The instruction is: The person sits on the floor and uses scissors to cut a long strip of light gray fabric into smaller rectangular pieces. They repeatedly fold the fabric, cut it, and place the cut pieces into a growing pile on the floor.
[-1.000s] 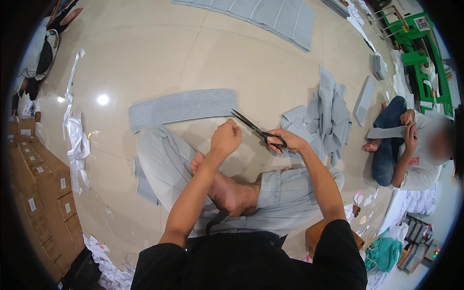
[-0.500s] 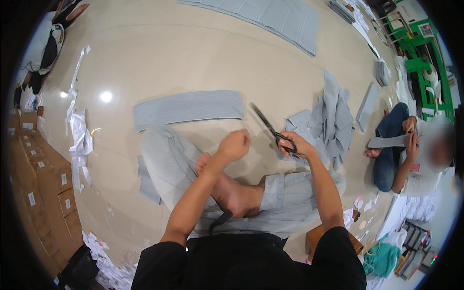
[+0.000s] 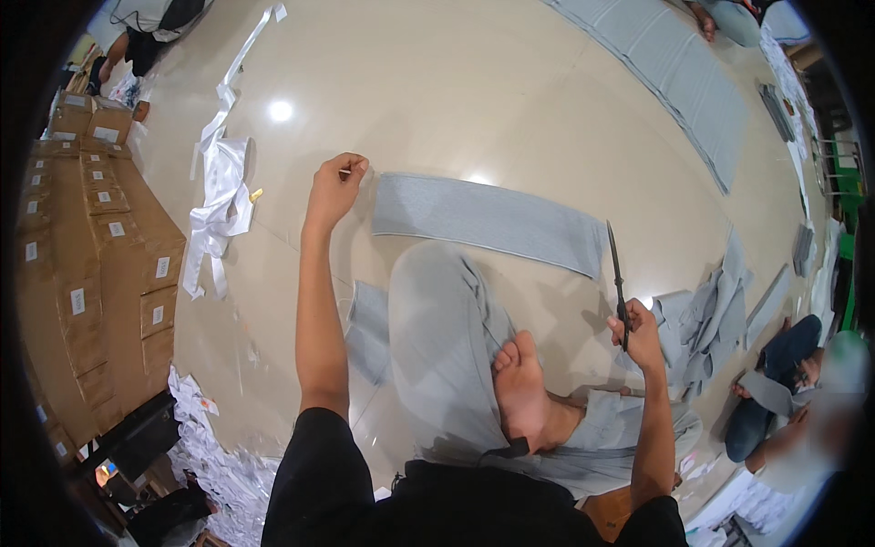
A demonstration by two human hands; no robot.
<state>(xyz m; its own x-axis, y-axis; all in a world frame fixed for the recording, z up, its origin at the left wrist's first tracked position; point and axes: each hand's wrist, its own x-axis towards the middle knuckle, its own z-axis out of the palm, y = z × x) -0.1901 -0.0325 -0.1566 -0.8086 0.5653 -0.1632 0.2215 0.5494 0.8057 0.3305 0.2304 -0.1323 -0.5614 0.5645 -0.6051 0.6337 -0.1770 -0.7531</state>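
Note:
My right hand (image 3: 641, 339) grips black scissors (image 3: 617, 273) by the handles. Their blades point away from me and look closed, the tips beside the right end of a flat grey cloth strip (image 3: 483, 214) on the floor. Just off the strip's left end, my left hand (image 3: 335, 190) is raised with fingertips pinched. A tiny pale bit shows at the fingers, too small to name. A smaller grey cloth piece (image 3: 367, 333) lies left of my bent knee, partly under the leg. To the right of the scissors is a loose heap of grey cloth strips (image 3: 706, 319).
Long grey cloth panels (image 3: 670, 73) lie stacked at the far right. White ribbon-like scraps (image 3: 219, 201) trail along the left, before stacked cardboard boxes (image 3: 100, 264). A co-worker (image 3: 784, 392) sits at the right with a grey strip; white scraps (image 3: 219, 456) pile at lower left.
My view has swung to the right side of the picture's contents. My left hand has moved left from near the scissors to the strip's left end. The scissors stay in my right hand.

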